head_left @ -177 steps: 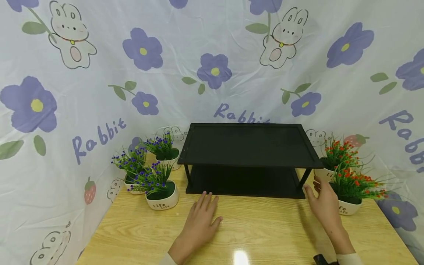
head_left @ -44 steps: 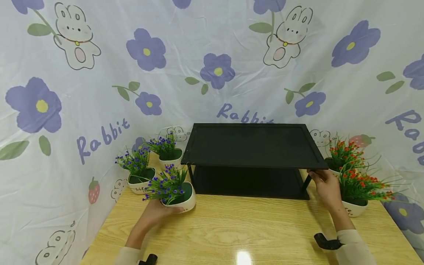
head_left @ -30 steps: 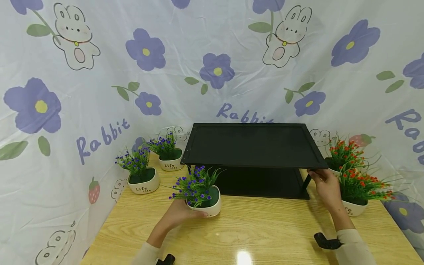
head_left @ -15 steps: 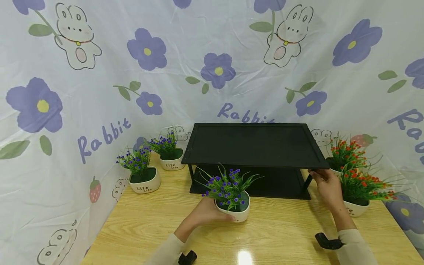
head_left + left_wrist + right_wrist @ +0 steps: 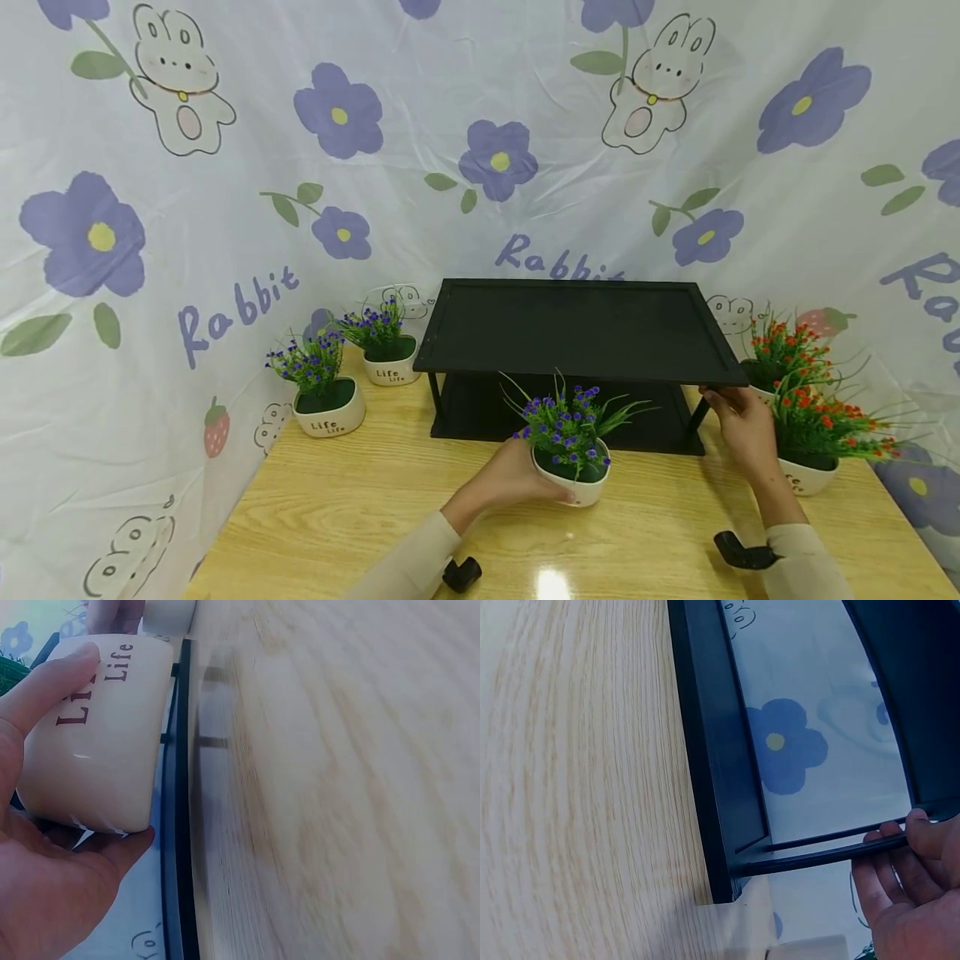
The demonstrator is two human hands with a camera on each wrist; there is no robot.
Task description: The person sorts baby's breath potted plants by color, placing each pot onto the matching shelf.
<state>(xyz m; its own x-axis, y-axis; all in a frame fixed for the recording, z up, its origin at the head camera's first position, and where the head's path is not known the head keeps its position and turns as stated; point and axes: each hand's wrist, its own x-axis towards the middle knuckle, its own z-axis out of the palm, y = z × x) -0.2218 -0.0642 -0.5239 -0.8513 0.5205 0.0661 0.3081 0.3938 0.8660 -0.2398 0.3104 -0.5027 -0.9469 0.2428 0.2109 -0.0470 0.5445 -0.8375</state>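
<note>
My left hand (image 5: 512, 477) grips a white pot (image 5: 583, 492) of blue-purple flowers, held in front of the black two-tier rack (image 5: 577, 329). In the left wrist view the thumb of the left hand (image 5: 52, 892) lies across the lettered side of the pot (image 5: 112, 742), fingers round its other side. My right hand (image 5: 747, 433) is at the rack's front right post. The right wrist view shows the right hand's (image 5: 915, 892) fingers and thumb round that black post (image 5: 810, 861), just below the upper shelf.
Two white pots with blue-purple flowers, one in front (image 5: 330, 417) and one behind (image 5: 392, 372), stand left of the rack. Right of it are two pots with red-orange flowers (image 5: 806, 477). A patterned cloth (image 5: 420, 208) hangs behind the wooden table (image 5: 337, 517).
The front left pot of blue-purple flowers, taken hold of by my left hand, has moved right to the front of the rack. My right hand rose slightly and took hold of the post.
</note>
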